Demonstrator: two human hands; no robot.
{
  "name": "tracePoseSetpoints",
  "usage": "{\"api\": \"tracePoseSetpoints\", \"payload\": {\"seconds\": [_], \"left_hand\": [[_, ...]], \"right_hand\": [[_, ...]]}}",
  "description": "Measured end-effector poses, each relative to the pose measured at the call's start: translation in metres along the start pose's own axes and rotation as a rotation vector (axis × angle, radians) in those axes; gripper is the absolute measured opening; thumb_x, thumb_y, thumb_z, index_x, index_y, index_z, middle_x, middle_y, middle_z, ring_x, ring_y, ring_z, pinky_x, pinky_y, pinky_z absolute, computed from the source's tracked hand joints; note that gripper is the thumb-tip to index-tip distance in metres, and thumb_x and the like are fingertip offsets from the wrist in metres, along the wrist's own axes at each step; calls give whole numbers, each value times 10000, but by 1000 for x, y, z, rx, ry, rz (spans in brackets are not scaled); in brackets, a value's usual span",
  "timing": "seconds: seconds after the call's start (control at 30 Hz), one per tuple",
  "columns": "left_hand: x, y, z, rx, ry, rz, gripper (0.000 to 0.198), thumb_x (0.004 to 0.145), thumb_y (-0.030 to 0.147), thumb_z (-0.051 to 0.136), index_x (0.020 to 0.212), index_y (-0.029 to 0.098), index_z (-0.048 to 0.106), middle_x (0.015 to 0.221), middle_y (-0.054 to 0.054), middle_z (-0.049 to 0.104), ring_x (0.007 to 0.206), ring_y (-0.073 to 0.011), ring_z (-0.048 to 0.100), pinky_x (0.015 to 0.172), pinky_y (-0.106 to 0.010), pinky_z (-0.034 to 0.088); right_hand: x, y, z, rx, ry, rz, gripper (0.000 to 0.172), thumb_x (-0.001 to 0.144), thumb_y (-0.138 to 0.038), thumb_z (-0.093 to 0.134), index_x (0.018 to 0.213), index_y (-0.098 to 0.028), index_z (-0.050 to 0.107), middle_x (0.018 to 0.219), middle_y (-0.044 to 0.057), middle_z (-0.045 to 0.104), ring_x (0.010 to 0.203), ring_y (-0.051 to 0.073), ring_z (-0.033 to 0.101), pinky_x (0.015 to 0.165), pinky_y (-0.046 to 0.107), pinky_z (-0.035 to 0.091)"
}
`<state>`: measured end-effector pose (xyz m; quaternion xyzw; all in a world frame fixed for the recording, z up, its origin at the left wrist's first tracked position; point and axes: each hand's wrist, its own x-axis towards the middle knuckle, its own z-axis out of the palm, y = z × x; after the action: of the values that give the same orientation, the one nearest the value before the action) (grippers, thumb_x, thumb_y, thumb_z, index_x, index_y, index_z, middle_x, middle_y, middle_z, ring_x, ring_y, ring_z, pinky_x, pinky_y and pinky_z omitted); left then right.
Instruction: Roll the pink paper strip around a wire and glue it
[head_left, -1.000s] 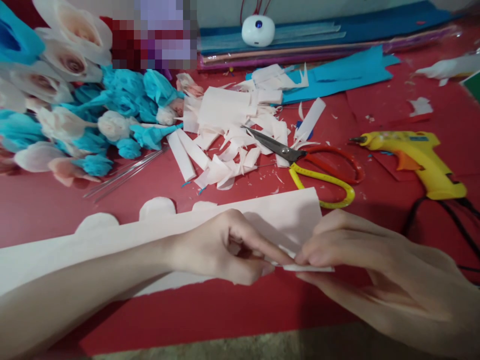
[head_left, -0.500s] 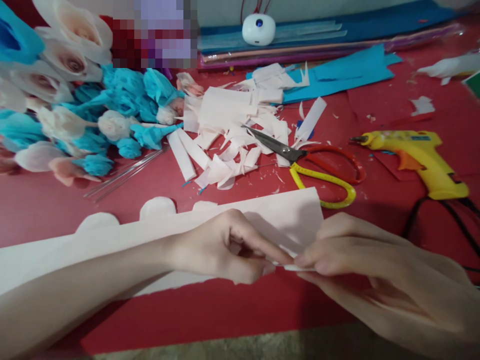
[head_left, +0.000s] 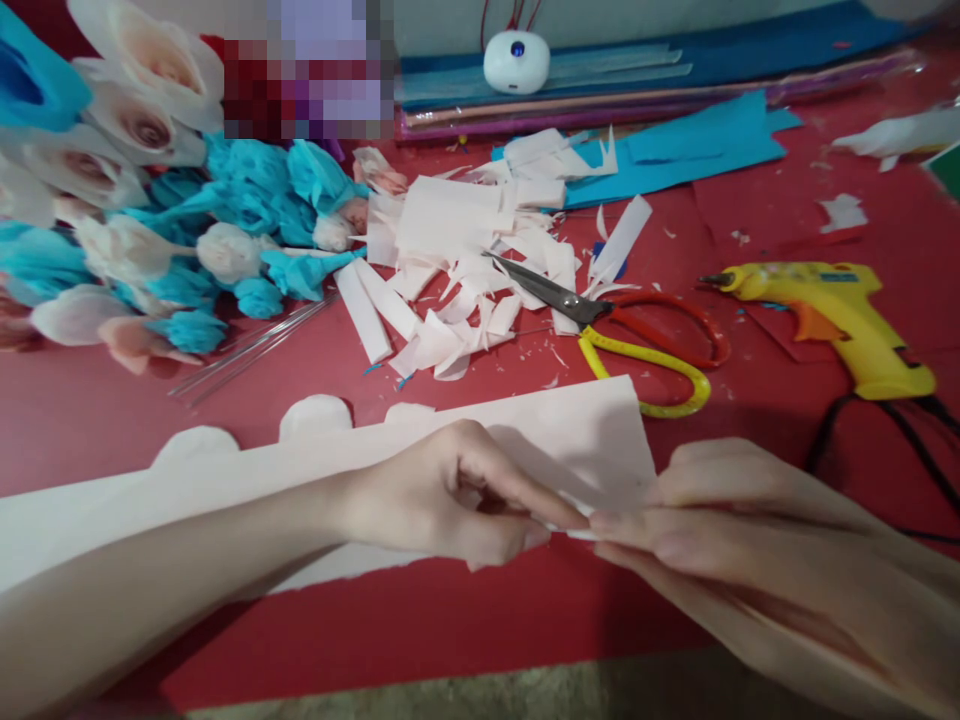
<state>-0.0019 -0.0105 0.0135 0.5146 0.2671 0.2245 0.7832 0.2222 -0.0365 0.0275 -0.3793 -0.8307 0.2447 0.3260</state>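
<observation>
My left hand (head_left: 465,495) is closed in a pinch on the edge of a small white paper piece (head_left: 581,534). From the other side my right hand (head_left: 735,540) pinches the same piece between thumb and fingers, covering most of it. Both hands meet over the front edge of a long pale paper strip (head_left: 570,430), which runs leftward under my left forearm. Rounded pale paper petals (head_left: 315,415) lie just behind that strip. Scissors (head_left: 577,305) with one red and one yellow handle rest beyond the hands, blades on paper scraps.
Pale paper scraps (head_left: 450,215) spread across the red table (head_left: 420,640). Blue and cream paper flowers (head_left: 247,185) crowd the left. A yellow glue gun (head_left: 832,310) lies at right with its black cord. Blue paper (head_left: 682,145) and a white rounded device (head_left: 517,62) are at the back.
The fingers of my right hand have shifted slightly and cover more of the white paper piece. My left hand stays almost still.
</observation>
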Motion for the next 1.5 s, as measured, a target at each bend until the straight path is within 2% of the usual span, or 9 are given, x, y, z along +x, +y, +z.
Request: {"api": "tracePoseSetpoints", "payload": {"seconds": [0.1, 0.23, 0.43, 0.57, 0.63, 0.97, 1.2, 1.37, 1.5], "left_hand": [[0, 0, 0, 6, 26, 7, 346, 696, -29, 512, 922, 151, 703, 574, -44, 667, 404, -36, 437, 377, -104, 355], [-2, -1, -1, -12, 39, -36, 334, 694, -22, 517, 908, 148, 708, 538, -28, 636, 390, -32, 427, 374, -107, 356], [-3, -1, -1, 38, 76, -45, 307, 669, -7, 537, 885, 124, 713, 552, -28, 628, 374, -21, 394, 367, -111, 344], [-2, 0, -1, 41, 66, -36, 301, 689, -2, 520, 896, 111, 708, 488, -11, 602, 362, -23, 383, 368, -111, 345], [-2, 1, -1, 34, 63, -46, 304, 693, 0, 518, 906, 111, 705, 498, -16, 615, 362, -25, 388, 370, -113, 349], [-1, 1, -1, 94, 48, -41, 329, 698, 0, 488, 941, 90, 690, 710, -83, 687, 449, -51, 470, 421, -147, 395], [-3, -2, -2, 208, 58, -29, 287, 713, 44, 516, 949, 42, 679, 499, -51, 618, 389, -48, 422, 382, -139, 372], [-1, -3, -1, 193, 58, 0, 300, 710, 27, 510, 955, 60, 679, 624, -92, 683, 400, -48, 426, 387, -152, 368], [0, -1, 1, 182, 64, 17, 307, 699, 23, 518, 934, 109, 695, 874, -118, 703, 417, -35, 449, 383, -144, 348]], "right_hand": [[9, 5, 2, -117, -58, -169, 325, 658, -194, 689, 975, -234, 631, 831, -14, 649, 762, 126, 616, 661, 163, 550], [22, 4, 5, 16, -172, -53, 128, 729, -203, 629, 856, -194, 650, 712, -15, 606, 696, 70, 585, 730, 106, 509], [21, -2, 10, 295, -176, 206, 225, 680, -184, 666, 884, -228, 583, 774, -36, 624, 756, 85, 602, 709, 142, 531], [16, 0, 14, 414, -71, 232, 562, 622, -96, 703, 1099, -280, 469, 836, -48, 621, 776, 111, 603, 777, 209, 530], [14, 0, 15, 471, -23, 225, 638, 612, -31, 685, 1145, -274, 433, 849, -42, 614, 794, 115, 597, 812, 216, 514], [16, -3, 13, 548, -58, 253, 587, 643, -1, 633, 1137, -249, 433, 840, -19, 577, 796, 118, 582, 821, 244, 502], [22, 0, 6, 616, -54, 309, 525, 678, -26, 624, 1106, -262, 431, 815, -19, 558, 783, 106, 570, 784, 215, 508], [24, 1, 3, 492, -126, 330, 479, 718, -137, 624, 1124, -273, 409, 843, -9, 583, 824, 142, 584, 790, 266, 514], [24, 0, 5, 370, -147, 296, 435, 727, -199, 630, 1105, -261, 424, 809, -32, 604, 885, 123, 586, 816, 204, 490]]}}
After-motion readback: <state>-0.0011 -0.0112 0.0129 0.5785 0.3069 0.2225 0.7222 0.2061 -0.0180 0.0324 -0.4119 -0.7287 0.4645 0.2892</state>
